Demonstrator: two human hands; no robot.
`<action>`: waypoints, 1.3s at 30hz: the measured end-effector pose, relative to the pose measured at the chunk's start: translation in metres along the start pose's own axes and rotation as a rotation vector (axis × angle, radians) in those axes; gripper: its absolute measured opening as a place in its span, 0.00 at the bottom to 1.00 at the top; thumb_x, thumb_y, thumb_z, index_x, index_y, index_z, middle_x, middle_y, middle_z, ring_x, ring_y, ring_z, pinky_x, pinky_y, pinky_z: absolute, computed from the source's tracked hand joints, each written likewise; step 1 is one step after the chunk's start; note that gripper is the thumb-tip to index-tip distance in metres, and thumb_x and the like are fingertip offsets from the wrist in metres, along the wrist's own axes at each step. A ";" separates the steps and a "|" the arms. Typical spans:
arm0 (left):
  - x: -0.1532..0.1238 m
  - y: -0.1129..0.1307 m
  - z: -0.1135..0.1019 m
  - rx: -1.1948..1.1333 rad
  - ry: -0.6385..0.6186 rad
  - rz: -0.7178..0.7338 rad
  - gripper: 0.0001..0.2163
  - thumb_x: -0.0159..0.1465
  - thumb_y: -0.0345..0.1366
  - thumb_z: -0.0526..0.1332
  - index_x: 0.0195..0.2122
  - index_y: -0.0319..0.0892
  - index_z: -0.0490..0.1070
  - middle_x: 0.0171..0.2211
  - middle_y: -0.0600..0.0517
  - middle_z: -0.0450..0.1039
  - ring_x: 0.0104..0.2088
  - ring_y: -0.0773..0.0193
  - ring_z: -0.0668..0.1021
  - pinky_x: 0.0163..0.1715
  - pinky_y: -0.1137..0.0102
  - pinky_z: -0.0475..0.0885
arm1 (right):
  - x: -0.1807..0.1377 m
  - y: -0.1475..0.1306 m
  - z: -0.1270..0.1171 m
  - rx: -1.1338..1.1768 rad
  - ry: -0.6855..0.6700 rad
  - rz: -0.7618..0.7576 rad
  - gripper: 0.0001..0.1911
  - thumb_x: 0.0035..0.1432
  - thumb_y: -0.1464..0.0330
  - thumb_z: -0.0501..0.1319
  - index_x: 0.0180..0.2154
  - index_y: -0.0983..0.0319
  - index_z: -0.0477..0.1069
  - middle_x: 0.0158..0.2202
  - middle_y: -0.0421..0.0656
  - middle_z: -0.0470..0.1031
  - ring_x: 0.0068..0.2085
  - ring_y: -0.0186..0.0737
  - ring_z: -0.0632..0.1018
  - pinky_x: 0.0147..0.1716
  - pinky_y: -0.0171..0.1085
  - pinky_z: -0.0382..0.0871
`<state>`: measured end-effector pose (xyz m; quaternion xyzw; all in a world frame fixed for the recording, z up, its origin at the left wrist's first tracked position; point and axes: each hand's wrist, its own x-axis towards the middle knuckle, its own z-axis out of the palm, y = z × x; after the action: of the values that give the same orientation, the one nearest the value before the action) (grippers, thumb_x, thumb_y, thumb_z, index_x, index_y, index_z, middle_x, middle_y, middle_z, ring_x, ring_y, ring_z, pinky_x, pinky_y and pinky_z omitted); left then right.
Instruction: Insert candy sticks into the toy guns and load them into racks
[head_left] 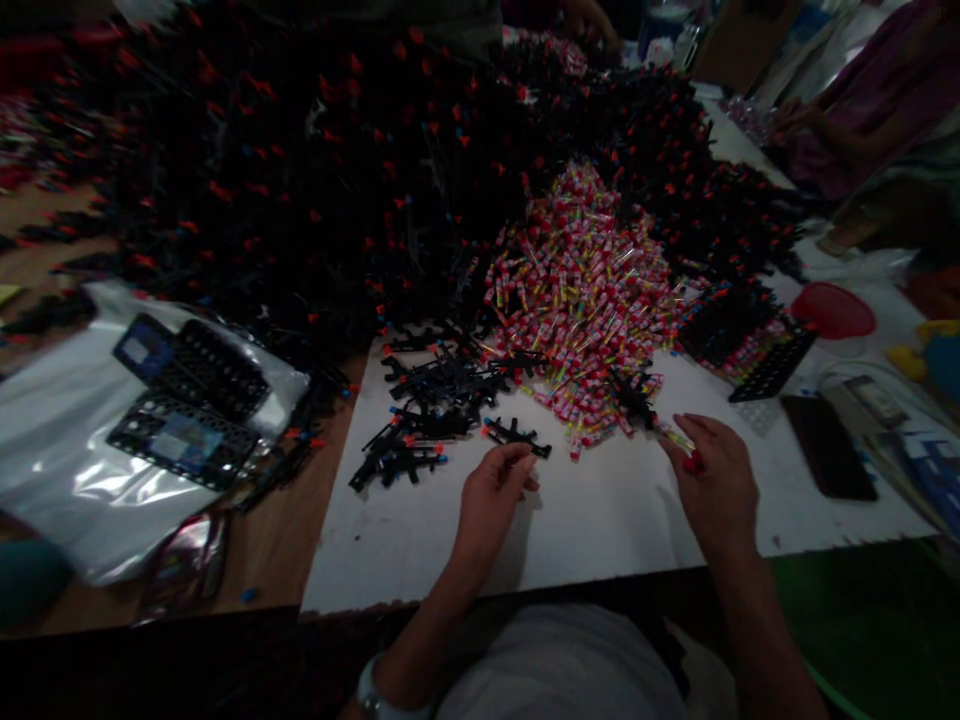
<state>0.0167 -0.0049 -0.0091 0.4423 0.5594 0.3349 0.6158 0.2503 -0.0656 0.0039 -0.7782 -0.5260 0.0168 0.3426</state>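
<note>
My left hand [495, 490] is closed in a pinch on a small black toy gun [516, 434] with an orange tip, just above the white board. To the right, my right hand [718, 488] pinches a small candy tube [677, 437]; a red end shows by the fingers. Between and beyond the hands rises a big heap of pink, red and yellow candy tubes [589, 290]. Several loose black toy guns [442, 385] lie on the board left of that heap. Another black toy gun [634, 398] rests at the heap's near right edge.
A huge dark pile of toy guns [300, 180] covers the back. At left, black perforated trays [184, 440] lie on a silvery plastic bag [60, 440]. To the right are a filled black rack [776, 360], a red basket [832, 310] and a phone [829, 447]. Other people sit across.
</note>
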 end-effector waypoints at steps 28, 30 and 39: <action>-0.009 0.003 -0.010 -0.194 0.055 -0.148 0.15 0.48 0.44 0.69 0.30 0.37 0.76 0.25 0.51 0.77 0.26 0.66 0.72 0.29 0.73 0.65 | -0.026 -0.063 0.058 0.616 -0.917 0.216 0.14 0.52 0.60 0.64 0.37 0.59 0.65 0.24 0.33 0.67 0.22 0.31 0.68 0.22 0.30 0.62; -0.009 0.001 -0.010 -0.211 0.060 -0.146 0.14 0.48 0.44 0.69 0.30 0.38 0.77 0.25 0.52 0.77 0.26 0.67 0.72 0.29 0.73 0.65 | -0.025 -0.063 0.058 0.621 -0.891 0.228 0.13 0.52 0.60 0.64 0.36 0.59 0.65 0.25 0.33 0.67 0.24 0.31 0.68 0.23 0.30 0.62; -0.006 -0.005 -0.011 -0.174 0.065 -0.135 0.15 0.50 0.44 0.68 0.32 0.38 0.76 0.27 0.50 0.77 0.27 0.66 0.73 0.30 0.72 0.65 | -0.021 -0.061 0.054 0.600 -0.799 0.103 0.07 0.60 0.63 0.56 0.37 0.60 0.68 0.28 0.36 0.69 0.29 0.33 0.70 0.30 0.31 0.63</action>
<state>0.0049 -0.0101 -0.0112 0.3374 0.5764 0.3544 0.6545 0.1705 -0.0423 -0.0105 -0.6031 -0.5491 0.4809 0.3217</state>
